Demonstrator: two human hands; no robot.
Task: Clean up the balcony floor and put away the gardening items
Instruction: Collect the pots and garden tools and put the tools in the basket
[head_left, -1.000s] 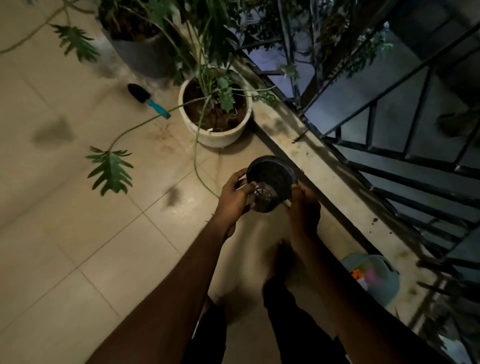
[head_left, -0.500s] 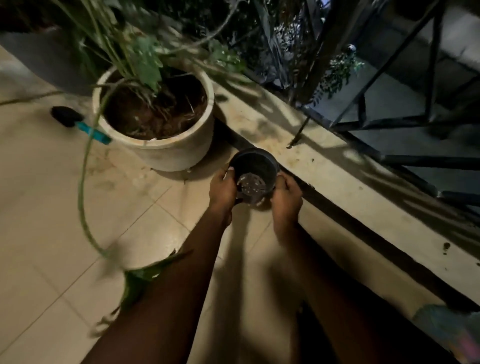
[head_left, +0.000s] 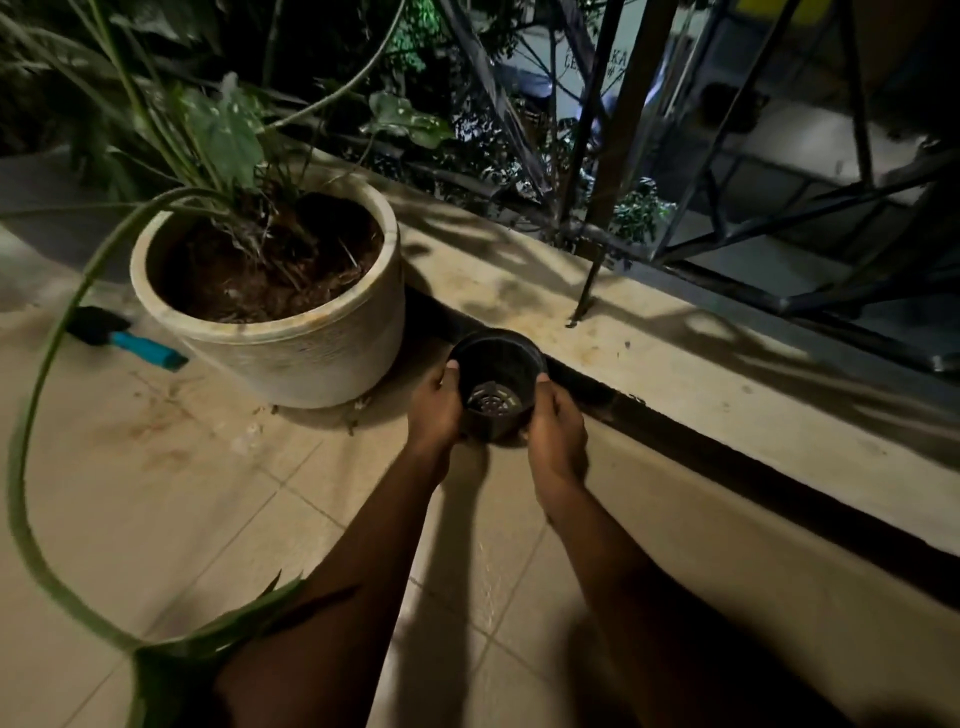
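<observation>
Single head cam, wide-angle, pitched forward and down along both forearms. Close range: the hands, left hand (head_left: 434, 413) and right hand (head_left: 556, 431), sit mid-frame gripping the black pot (head_left: 496, 384). Tiled floor (head_left: 156, 493) fills the lower left, the ledge (head_left: 675, 374) crosses diagonally, and the railing (head_left: 628, 130) is top right. Frame edges bend.

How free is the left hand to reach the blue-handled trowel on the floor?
Probably not yet: the left hand grips the black pot and the white planter stands between it and the trowel.
</observation>
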